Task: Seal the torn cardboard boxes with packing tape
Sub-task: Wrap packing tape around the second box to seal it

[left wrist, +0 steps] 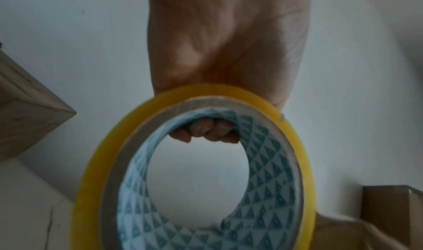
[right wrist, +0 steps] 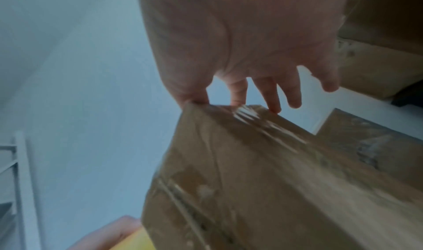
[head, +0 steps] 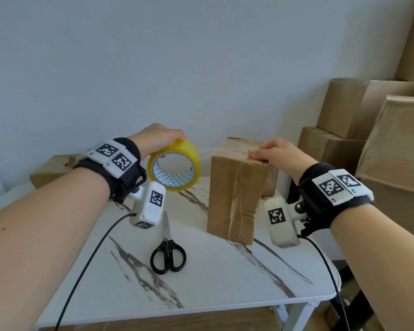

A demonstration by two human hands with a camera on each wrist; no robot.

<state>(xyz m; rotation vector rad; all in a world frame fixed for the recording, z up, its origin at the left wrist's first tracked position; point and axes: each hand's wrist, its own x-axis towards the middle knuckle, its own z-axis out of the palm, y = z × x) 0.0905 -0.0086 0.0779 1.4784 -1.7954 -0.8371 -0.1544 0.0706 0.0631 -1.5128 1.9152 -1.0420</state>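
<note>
One box (head: 234,197) — upright, long axis vertical

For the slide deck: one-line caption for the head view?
Left hand grips yellow packing tape roll; right hand presses strip onto upright cardboard box; scissors idle.

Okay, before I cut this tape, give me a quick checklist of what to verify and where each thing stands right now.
1. Tape roll gripped by left hand, fingers hooked through the core: ok.
2. Right hand pressing the tape onto the top of the box: ok.
3. Tape strip stretched from roll to box: ok, faintly visible.
4. Box standing upright on the table: ok.
5. Scissors free to pick up: ok, lying closed on the table, but both hands are busy.
6. Tear fully covered: cannot tell.
</note>
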